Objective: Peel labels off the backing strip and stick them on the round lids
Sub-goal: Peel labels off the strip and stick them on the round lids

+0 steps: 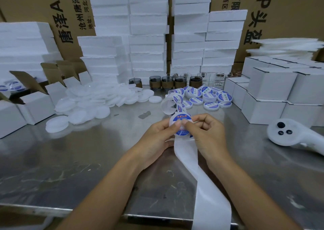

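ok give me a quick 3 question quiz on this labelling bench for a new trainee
1. True or false: the pile of plain white lids lies to the left of the labelled lids.
2. Multiple choice: where does the used backing strip run? A) into a white box B) down over the near table edge C) around a glass jar
3. Fill in: the left hand and right hand together hold a lid with a round ____-rimmed label at it.

Key: 1 true; 2 B; 3 blue
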{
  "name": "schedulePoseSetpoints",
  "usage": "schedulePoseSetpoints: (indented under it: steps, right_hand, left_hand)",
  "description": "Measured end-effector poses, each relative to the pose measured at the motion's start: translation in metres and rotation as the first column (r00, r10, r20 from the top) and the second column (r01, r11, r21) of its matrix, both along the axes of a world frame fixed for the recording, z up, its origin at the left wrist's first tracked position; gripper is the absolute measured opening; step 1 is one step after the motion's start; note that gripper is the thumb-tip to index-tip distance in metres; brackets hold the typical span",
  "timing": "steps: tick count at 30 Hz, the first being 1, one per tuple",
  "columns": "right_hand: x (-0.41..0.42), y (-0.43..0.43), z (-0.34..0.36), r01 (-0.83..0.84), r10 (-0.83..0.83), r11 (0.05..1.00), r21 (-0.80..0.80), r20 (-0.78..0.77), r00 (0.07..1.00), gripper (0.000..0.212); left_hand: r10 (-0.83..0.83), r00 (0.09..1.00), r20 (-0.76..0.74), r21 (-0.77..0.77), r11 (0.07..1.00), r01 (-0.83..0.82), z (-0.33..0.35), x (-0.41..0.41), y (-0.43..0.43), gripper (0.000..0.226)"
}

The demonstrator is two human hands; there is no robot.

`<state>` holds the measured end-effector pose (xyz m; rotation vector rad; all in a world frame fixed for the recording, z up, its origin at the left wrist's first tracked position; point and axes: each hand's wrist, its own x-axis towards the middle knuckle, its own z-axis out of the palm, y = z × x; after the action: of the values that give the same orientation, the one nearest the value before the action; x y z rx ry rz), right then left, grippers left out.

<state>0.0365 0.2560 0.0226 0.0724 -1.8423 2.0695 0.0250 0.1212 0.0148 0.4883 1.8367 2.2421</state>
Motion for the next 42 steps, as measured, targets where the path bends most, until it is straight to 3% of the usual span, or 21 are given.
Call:
schedulePoseSetpoints:
  steps: [8, 11, 14, 16, 20, 28, 32, 36, 42]
  right_hand:
    - [-0.001, -0.003, -0.007, 0.112, -0.077, 0.956, 0.272, -0.134, 0.988, 0.019]
    - [0.000, -0.002, -0.013, 0.191, -0.108, 0.869, 0.456, -0.203, 0.973, 0.016]
    - [0.000, -0.001, -0.015, 0.245, -0.127, 0.777, 0.579, -0.237, 0.963, 0.022]
    - [0.002, -0.002, -0.011, 0.216, -0.118, 0.810, 0.545, -0.210, 0.971, 0.017]
    - [0.004, -0.004, -0.002, 0.002, 0.022, 0.953, 0.302, -0.075, 0.997, 0.013]
    - [0.004, 0.000, 0.000, -0.102, 0.107, 0.978, 0.184, -0.017, 0.994, 0.009]
    - [0.004, 0.001, 0.000, -0.052, 0.057, 0.983, 0.173, -0.021, 0.998, 0.011]
    - [0.002, 0.003, 0.000, -0.005, 0.006, 0.998, 0.065, -0.016, 1.000, 0.011]
    - [0.005, 0.002, 0.000, -0.065, 0.064, 0.987, 0.148, 0.008, 0.998, 0.004]
  left_hand:
    - [0.244, 0.964, -0.105, -0.125, 0.959, -0.256, -0.003, -0.003, 0.001, 0.023]
    - [0.283, 0.946, -0.158, -0.170, 0.936, -0.309, -0.004, -0.003, 0.002, 0.017]
    - [0.259, 0.961, -0.096, -0.107, 0.957, -0.268, -0.001, -0.001, 0.000, 0.022]
    - [0.251, 0.965, -0.073, -0.095, 0.962, -0.258, 0.001, -0.001, -0.001, 0.031]
    - [0.214, 0.975, -0.055, -0.060, 0.974, -0.217, 0.003, 0.002, 0.000, 0.043]
    - [0.186, 0.979, -0.078, -0.064, 0.979, -0.192, 0.003, 0.002, -0.002, 0.030]
    - [0.185, 0.979, -0.088, -0.084, 0.978, -0.192, 0.003, 0.004, -0.001, 0.032]
    - [0.185, 0.971, -0.149, -0.158, 0.965, -0.208, 0.000, 0.004, 0.002, 0.035]
    - [0.231, 0.961, -0.151, -0.117, 0.961, -0.250, -0.001, 0.000, 0.000, 0.034]
